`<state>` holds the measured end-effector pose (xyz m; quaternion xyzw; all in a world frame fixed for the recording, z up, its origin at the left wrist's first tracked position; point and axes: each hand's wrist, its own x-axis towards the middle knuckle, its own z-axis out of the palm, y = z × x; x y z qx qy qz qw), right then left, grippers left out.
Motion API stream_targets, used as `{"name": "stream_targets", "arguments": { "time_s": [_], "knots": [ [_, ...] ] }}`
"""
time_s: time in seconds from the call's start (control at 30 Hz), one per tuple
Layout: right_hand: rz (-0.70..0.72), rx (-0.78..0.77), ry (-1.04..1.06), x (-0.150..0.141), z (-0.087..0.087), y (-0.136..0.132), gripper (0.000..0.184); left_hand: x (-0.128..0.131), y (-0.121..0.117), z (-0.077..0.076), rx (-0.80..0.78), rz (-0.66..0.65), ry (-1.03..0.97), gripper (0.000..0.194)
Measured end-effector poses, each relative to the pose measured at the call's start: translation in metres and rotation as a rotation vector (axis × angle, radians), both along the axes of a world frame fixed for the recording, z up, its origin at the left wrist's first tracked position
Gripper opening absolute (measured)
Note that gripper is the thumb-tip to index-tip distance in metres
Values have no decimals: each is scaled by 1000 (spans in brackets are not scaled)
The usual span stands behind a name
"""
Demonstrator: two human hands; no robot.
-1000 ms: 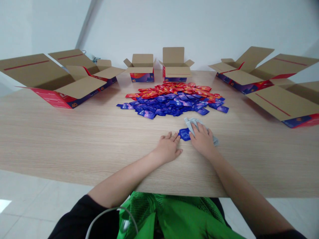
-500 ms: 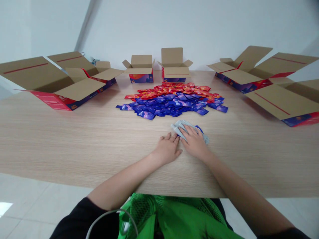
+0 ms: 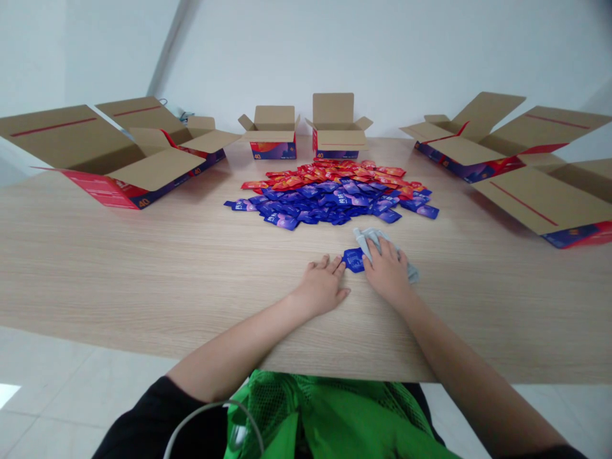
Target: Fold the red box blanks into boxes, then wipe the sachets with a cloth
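Note:
A blue sachet (image 3: 353, 260) lies flat on the table in front of me. My left hand (image 3: 321, 285) rests flat with fingers stretched out, its fingertips at the sachet's left end. Over the sachet's right part, my right hand (image 3: 386, 271) presses a crumpled pale blue-grey cloth (image 3: 367, 236) under its fingers. The cloth and hand hide the sachet's right end. Just beyond lies a heap of blue sachets (image 3: 306, 207) in front of red sachets (image 3: 329, 168).
Two small open cartons (image 3: 272, 150) (image 3: 336, 153) stand behind the heap. Larger open cartons (image 3: 167, 169) sit at the left, and more open cartons (image 3: 478, 150) at the right. The wooden table's front edge (image 3: 344, 380) is close to my body.
My right hand and the cloth have slid to the right, uncovering the left part of the blue sachet. My left hand has stayed in place.

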<state>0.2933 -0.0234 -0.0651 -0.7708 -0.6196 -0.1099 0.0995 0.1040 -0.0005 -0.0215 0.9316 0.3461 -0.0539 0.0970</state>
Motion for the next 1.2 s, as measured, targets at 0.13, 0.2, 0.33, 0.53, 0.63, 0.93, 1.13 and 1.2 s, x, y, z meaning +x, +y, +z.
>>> {"name": "stream_targets", "arguments": {
  "time_s": [0.13, 0.2, 0.33, 0.53, 0.63, 0.93, 1.13, 1.2],
  "knots": [
    [146, -16, -20, -16, 2, -2, 49, 1, -1, 1, 7, 8, -1, 62],
    [258, -31, -11, -24, 3, -2, 49, 1, -1, 2, 13, 6, -3, 61],
    [346, -38, 37, -33, 3, -3, 51, 0, -1, 3, 23, -3, -1, 61],
    [243, -35, 58, -24, 4, -3, 49, 0, 0, 1, 19, -5, 7, 64],
    [131, -38, 55, -9, 3, -1, 49, -1, 0, 0, 13, -7, 6, 64],
    [-23, -22, 49, 10, -2, 2, 51, -1, 0, -2, 6, -3, -7, 63],
    [213, -24, 3, -22, 1, -2, 49, 0, -1, 0, 22, -5, -7, 63],
    [283, -43, 8, -29, 3, -3, 50, 0, -1, 2, 26, -9, -2, 63]
  ]
}}
